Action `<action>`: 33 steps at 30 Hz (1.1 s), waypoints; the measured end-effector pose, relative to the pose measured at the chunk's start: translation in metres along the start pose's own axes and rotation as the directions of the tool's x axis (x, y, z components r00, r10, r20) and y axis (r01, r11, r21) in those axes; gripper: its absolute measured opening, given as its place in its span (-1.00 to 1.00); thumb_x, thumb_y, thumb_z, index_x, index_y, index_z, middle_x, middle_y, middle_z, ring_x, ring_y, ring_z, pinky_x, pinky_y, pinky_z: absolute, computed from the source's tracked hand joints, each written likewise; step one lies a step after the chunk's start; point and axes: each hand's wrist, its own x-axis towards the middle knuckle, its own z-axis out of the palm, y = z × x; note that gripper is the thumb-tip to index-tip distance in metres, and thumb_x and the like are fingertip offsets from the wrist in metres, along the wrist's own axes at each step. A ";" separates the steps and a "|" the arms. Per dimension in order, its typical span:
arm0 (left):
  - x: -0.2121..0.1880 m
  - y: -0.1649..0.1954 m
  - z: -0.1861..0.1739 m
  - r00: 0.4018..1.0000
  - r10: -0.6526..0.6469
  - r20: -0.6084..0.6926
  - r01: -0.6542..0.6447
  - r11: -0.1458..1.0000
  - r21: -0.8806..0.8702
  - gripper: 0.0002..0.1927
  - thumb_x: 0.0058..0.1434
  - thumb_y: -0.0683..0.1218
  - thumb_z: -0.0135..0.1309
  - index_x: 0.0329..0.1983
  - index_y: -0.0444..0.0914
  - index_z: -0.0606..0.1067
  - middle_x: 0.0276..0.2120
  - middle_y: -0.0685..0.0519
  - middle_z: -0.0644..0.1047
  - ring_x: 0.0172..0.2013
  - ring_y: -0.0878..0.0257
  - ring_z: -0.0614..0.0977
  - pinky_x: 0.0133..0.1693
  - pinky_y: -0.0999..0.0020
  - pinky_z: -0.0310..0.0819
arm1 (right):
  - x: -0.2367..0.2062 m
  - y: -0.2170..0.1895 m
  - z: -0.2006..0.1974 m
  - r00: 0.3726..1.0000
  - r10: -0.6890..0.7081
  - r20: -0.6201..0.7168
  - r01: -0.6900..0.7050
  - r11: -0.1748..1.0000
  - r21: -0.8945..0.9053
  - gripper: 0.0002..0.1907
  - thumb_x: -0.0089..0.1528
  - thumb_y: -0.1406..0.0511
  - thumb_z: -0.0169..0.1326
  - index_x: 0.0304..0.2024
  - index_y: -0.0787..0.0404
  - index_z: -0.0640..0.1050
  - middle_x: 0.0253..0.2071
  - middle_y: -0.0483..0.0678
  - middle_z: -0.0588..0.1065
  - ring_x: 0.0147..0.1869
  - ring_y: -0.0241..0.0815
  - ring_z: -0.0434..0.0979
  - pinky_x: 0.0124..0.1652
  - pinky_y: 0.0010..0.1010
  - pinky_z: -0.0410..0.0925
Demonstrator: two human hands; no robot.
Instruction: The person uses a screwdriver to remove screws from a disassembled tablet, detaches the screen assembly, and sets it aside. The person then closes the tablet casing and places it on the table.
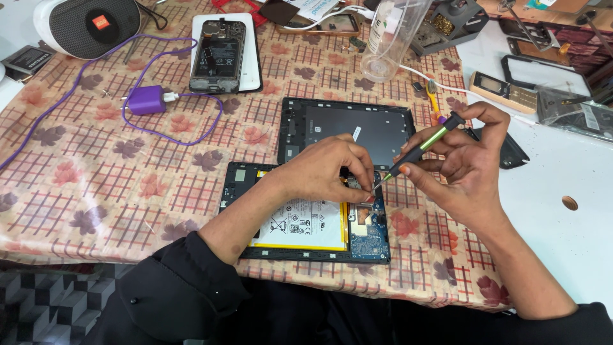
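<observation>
An opened tablet [306, 239] lies face down at the table's near edge, its white battery and blue circuit board exposed. My left hand [325, 169] rests on the tablet and pinches a small metal part near the board's top. My right hand [463, 163] holds a green-and-black screwdriver [421, 148], its tip pointing down at that same spot. The tablet's black back cover [377, 131] lies just behind it.
Farther back are an opened phone on a white tray [225, 54], a purple charger with cable [148, 99], a grey speaker [86, 25], a clear plastic bottle [389, 38] and a soldering-tip holder [447, 25]. Phones and parts lie on the white surface at right [549, 83].
</observation>
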 end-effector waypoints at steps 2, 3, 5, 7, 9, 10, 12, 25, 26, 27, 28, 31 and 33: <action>0.000 0.001 0.000 1.000 0.000 0.001 0.000 1.000 0.002 -0.83 -0.05 0.04 0.38 -0.41 -0.07 0.72 -0.22 0.22 0.66 -0.08 0.24 0.56 0.02 0.29 0.43 | -0.001 -0.001 0.002 1.000 0.004 0.003 -0.004 1.000 -0.013 -0.21 0.24 0.62 0.18 0.20 0.01 -0.02 0.01 0.20 0.48 0.10 -0.07 0.62 0.04 -0.26 0.61; 0.000 0.001 0.000 1.000 -0.002 0.003 0.002 1.000 0.005 -0.83 -0.05 0.05 0.38 -0.41 -0.08 0.72 -0.22 0.21 0.66 -0.08 0.23 0.56 0.02 0.29 0.43 | -0.001 -0.002 0.003 1.000 0.007 0.005 -0.007 1.000 -0.019 -0.21 0.23 0.62 0.18 0.20 0.02 -0.02 0.03 0.20 0.47 0.11 -0.07 0.62 0.02 -0.27 0.60; 0.000 0.001 -0.001 1.000 0.000 0.004 0.000 1.000 0.006 -0.82 -0.05 0.05 0.38 -0.41 -0.09 0.72 -0.22 0.20 0.66 -0.08 0.23 0.56 0.03 0.29 0.43 | -0.002 -0.003 0.003 1.000 0.003 0.010 -0.003 1.000 -0.018 -0.22 0.24 0.61 0.18 0.19 0.02 -0.02 0.04 0.21 0.47 0.12 -0.06 0.62 0.03 -0.26 0.60; 0.000 0.001 0.000 1.000 0.010 0.000 -0.010 1.000 0.001 -0.82 -0.05 0.04 0.38 -0.41 -0.09 0.72 -0.22 0.20 0.66 -0.08 0.22 0.56 0.03 0.29 0.43 | -0.002 -0.003 0.002 1.000 -0.006 0.008 0.007 1.000 -0.027 -0.23 0.25 0.61 0.17 0.20 0.02 -0.02 0.02 0.21 0.48 0.10 -0.06 0.62 0.06 -0.25 0.61; 0.001 0.000 0.000 1.000 0.004 0.006 -0.004 1.000 -0.010 -0.82 -0.04 0.04 0.38 -0.40 -0.10 0.72 -0.22 0.19 0.66 -0.08 0.22 0.56 0.03 0.29 0.43 | -0.002 -0.004 0.001 1.000 -0.024 0.001 0.024 0.999 -0.046 -0.23 0.26 0.61 0.17 0.21 0.02 -0.03 -0.01 0.21 0.48 0.07 -0.07 0.63 0.09 -0.24 0.61; 0.001 0.000 0.000 1.000 0.001 0.009 -0.001 1.000 -0.016 -0.82 -0.03 0.05 0.38 -0.40 -0.10 0.72 -0.22 0.19 0.66 -0.08 0.22 0.56 0.03 0.28 0.43 | -0.002 -0.004 0.000 1.000 -0.027 -0.001 0.027 0.999 -0.044 -0.23 0.26 0.61 0.18 0.21 0.02 -0.02 -0.01 0.22 0.48 0.07 -0.07 0.63 0.09 -0.24 0.61; 0.001 -0.001 0.000 1.000 0.021 -0.002 -0.021 0.999 -0.031 -0.82 -0.02 0.04 0.38 -0.38 -0.10 0.72 -0.22 0.19 0.66 -0.07 0.22 0.57 0.06 0.27 0.42 | -0.002 -0.003 -0.001 0.999 -0.033 -0.005 0.033 0.999 -0.039 -0.22 0.26 0.61 0.18 0.21 0.03 -0.02 -0.01 0.23 0.49 0.07 -0.06 0.63 0.09 -0.24 0.61; 0.003 -0.007 -0.001 0.999 -0.001 -0.036 -0.008 0.964 -0.265 -0.82 0.06 0.03 0.37 -0.28 -0.06 0.72 -0.18 0.17 0.68 -0.05 0.26 0.60 0.19 0.21 0.25 | -0.004 -0.013 -0.008 0.991 -0.096 -0.091 0.090 0.994 -0.061 -0.25 0.33 0.62 0.14 0.19 -0.02 -0.05 -0.04 0.26 0.52 0.04 -0.01 0.66 0.04 -0.20 0.61; 0.003 -0.007 -0.001 0.999 0.001 -0.033 -0.010 0.965 -0.263 -0.82 0.06 0.03 0.36 -0.27 -0.06 0.72 -0.18 0.17 0.69 -0.06 0.27 0.61 0.21 0.21 0.24 | -0.004 -0.014 -0.008 0.991 -0.099 -0.093 0.090 0.992 -0.088 -0.24 0.31 0.62 0.13 0.19 -0.03 -0.06 -0.05 0.27 0.51 0.02 0.00 0.66 0.02 -0.20 0.63; 0.003 -0.008 0.000 1.000 0.004 -0.030 -0.011 0.965 -0.261 -0.82 0.07 0.04 0.35 -0.27 -0.06 0.72 -0.18 0.17 0.69 -0.07 0.28 0.62 0.22 0.21 0.22 | -0.004 -0.015 -0.009 0.990 -0.102 -0.096 0.090 0.989 -0.115 -0.23 0.29 0.62 0.12 0.20 -0.03 -0.07 -0.07 0.27 0.51 0.00 0.00 0.66 0.01 -0.19 0.66; 0.004 -0.008 0.000 1.000 0.006 -0.027 -0.013 0.965 -0.260 -0.81 0.08 0.04 0.35 -0.26 -0.06 0.72 -0.18 0.17 0.69 -0.08 0.28 0.63 0.23 0.20 0.20 | -0.004 -0.016 -0.008 0.990 -0.109 -0.091 0.098 0.988 -0.122 -0.22 0.29 0.62 0.12 0.20 -0.03 -0.07 -0.07 0.27 0.51 0.01 0.01 0.66 0.02 -0.19 0.66; 0.004 -0.009 0.001 1.000 -0.004 -0.023 -0.002 0.962 -0.274 -0.81 0.07 0.04 0.35 -0.26 -0.05 0.72 -0.17 0.17 0.69 -0.06 0.29 0.63 0.21 0.21 0.25 | -0.004 -0.017 -0.008 0.989 -0.121 -0.084 0.110 0.986 -0.126 -0.20 0.29 0.63 0.12 0.23 -0.04 -0.08 -0.06 0.27 0.51 0.01 0.00 0.65 0.05 -0.19 0.65; 0.004 -0.010 0.001 1.000 -0.002 -0.019 -0.003 0.958 -0.287 -0.82 0.08 0.04 0.34 -0.25 -0.06 0.72 -0.17 0.17 0.69 -0.06 0.29 0.63 0.21 0.22 0.26 | -0.005 -0.016 -0.007 0.990 -0.113 -0.087 0.104 0.989 -0.108 -0.19 0.29 0.62 0.14 0.24 -0.04 -0.08 -0.06 0.27 0.52 0.02 -0.01 0.65 0.07 -0.20 0.64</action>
